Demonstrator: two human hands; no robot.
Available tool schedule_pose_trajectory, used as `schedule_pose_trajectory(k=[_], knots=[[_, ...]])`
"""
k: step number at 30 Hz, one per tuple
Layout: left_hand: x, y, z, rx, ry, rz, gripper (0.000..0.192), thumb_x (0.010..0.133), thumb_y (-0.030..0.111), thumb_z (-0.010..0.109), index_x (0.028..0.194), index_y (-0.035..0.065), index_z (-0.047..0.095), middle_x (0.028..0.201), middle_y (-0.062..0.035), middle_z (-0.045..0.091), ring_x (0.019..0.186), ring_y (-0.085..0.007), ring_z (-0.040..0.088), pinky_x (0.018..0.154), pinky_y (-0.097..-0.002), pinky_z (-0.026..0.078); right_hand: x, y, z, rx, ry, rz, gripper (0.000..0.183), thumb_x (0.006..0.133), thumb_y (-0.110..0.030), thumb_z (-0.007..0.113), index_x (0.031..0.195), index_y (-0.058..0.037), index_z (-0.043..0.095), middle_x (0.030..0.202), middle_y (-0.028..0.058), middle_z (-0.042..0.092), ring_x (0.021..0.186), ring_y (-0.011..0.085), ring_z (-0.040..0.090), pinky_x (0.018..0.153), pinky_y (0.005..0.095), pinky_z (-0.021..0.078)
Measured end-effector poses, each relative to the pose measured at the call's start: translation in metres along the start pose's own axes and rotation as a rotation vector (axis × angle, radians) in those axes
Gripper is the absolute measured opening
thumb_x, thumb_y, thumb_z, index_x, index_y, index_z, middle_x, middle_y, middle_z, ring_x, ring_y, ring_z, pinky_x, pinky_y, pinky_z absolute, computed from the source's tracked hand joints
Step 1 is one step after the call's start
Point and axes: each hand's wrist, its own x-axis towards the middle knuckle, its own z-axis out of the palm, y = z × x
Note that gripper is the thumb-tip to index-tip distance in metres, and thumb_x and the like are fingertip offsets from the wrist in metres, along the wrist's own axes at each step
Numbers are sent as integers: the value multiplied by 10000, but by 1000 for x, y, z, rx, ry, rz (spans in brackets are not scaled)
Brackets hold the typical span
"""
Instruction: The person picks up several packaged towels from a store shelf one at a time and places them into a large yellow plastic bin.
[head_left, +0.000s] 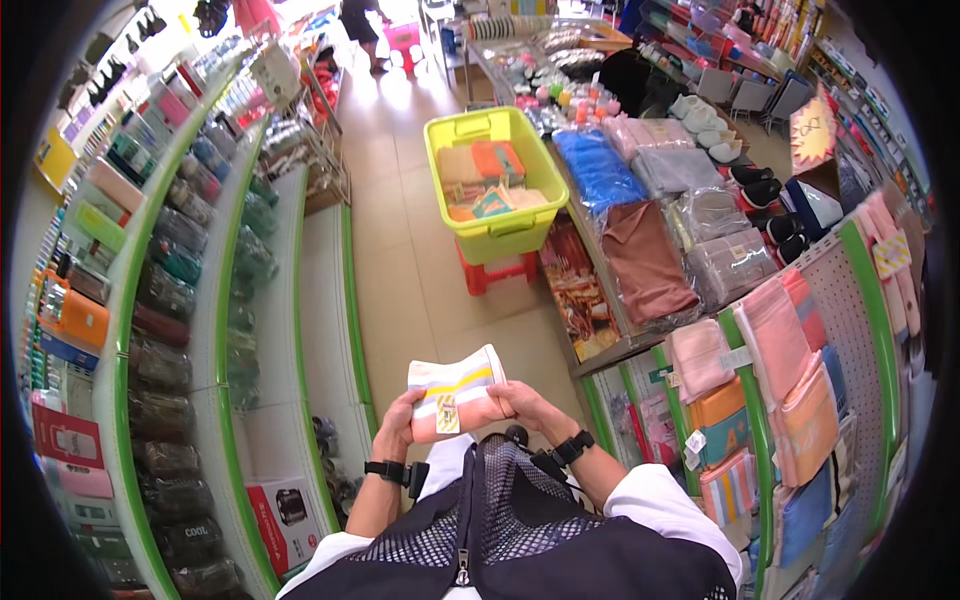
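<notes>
A folded towel (459, 394), striped in white, yellow, grey and peach with a hatched tag on its front, is held up before me at the lower middle. My left hand (399, 421) pinches its left edge and my right hand (523, 407) grips its right edge. Beyond it in the aisle, a yellow-green plastic tub (495, 240) rests on a red plastic stool (480, 279). Inside the tub lie several folded towels (499, 161), orange, peach and teal. More folded towels (724, 420) are stacked on the green-edged shelves at the right.
Shelves (225, 300) of wrapped goods line the left side. A display table (630, 341) with bagged textiles (649, 255) and shoes stands at the right. A boxed product (283, 521) sits on a low left shelf. A person (360, 30) stands far down the aisle.
</notes>
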Motion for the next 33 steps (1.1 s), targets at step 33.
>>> schedule_pose_trajectory(k=[33], knots=[[161, 188, 57, 145, -206, -430, 397, 870, 165, 431, 1163, -99, 390, 1123, -241, 522, 952, -304, 578, 852, -395, 476, 118, -108, 48, 283, 564, -109, 344, 858, -140, 481, 1122, 80, 462, 1041, 156, 582, 886, 190, 608, 784, 275, 490]])
